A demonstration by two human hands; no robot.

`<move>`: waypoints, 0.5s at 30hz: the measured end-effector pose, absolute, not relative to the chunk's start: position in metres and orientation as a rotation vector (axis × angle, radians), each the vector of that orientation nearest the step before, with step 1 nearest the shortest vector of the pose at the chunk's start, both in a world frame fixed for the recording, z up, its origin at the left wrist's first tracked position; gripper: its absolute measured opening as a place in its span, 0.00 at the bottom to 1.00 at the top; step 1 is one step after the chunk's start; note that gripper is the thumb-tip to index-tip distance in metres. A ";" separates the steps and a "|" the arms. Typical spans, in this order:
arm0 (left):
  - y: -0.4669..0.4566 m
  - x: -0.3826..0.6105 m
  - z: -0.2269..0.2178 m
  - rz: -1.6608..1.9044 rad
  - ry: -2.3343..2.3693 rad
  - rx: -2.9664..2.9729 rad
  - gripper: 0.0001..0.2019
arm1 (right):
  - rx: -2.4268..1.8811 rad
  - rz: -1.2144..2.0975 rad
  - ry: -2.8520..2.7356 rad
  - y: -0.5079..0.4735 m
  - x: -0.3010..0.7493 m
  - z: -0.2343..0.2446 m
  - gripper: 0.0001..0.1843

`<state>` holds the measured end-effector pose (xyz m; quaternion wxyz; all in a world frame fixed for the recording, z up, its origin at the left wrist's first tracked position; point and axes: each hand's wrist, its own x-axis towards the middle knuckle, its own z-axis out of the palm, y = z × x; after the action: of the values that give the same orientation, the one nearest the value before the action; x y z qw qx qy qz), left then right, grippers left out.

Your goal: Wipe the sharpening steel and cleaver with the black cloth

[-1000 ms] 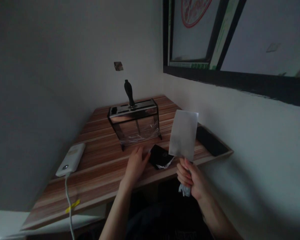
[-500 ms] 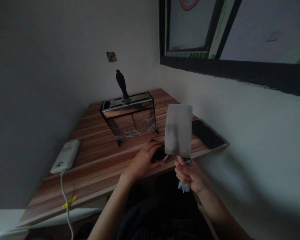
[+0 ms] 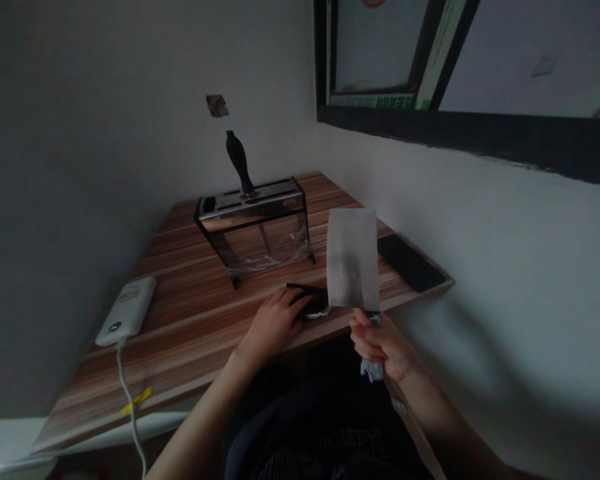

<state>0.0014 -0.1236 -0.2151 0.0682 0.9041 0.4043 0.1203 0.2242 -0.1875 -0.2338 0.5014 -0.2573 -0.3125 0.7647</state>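
Nearest to me, the right hand (image 3: 377,343) is closed firmly round the handle of a cleaver (image 3: 353,260), the blade upright by the counter's (image 3: 195,327) front edge, a pale crumpled wrap (image 3: 373,370) poking out below the fist. Just left of it, the left hand (image 3: 275,320) lies loosely curled, fingers over a black packet (image 3: 317,300) near that same edge; whether it's pinching or merely resting, I can't tell from here. Beyond the cleaver, a phone (image 3: 411,262) lies flat on the right; farther back stands a clear-sided knife block (image 3: 253,208) with a black handle (image 3: 237,160) rising from its top.

My worry: that blade is near the left fingers, so a leftward tip of the right wrist could nick them. If the wrap is loose, the grip might twist. And a careless drag could send the packet over the edge.

Compared with a second ago, there's a change: the left fingertips were only at the packet's left side, and now they reach across its top. The cleaver is upright in both, and my view has swung a little.
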 end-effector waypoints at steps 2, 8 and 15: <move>-0.124 0.002 -0.213 0.373 1.174 2.727 0.26 | -0.630 1.861 -0.753 -0.188 0.224 -0.235 0.27; -0.139 0.013 -0.214 0.313 1.226 2.692 0.27 | -0.665 1.881 -0.745 -0.190 0.229 -0.235 0.29; -0.165 -0.019 -0.224 0.855 1.680 2.201 0.15 | -0.668 1.941 -0.700 -0.198 0.221 -0.239 0.27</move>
<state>-0.0186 -0.1653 -0.2238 0.1212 0.7539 0.5755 0.2930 0.2205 -0.1979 -0.2391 0.4673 -0.2724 -0.2851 0.7913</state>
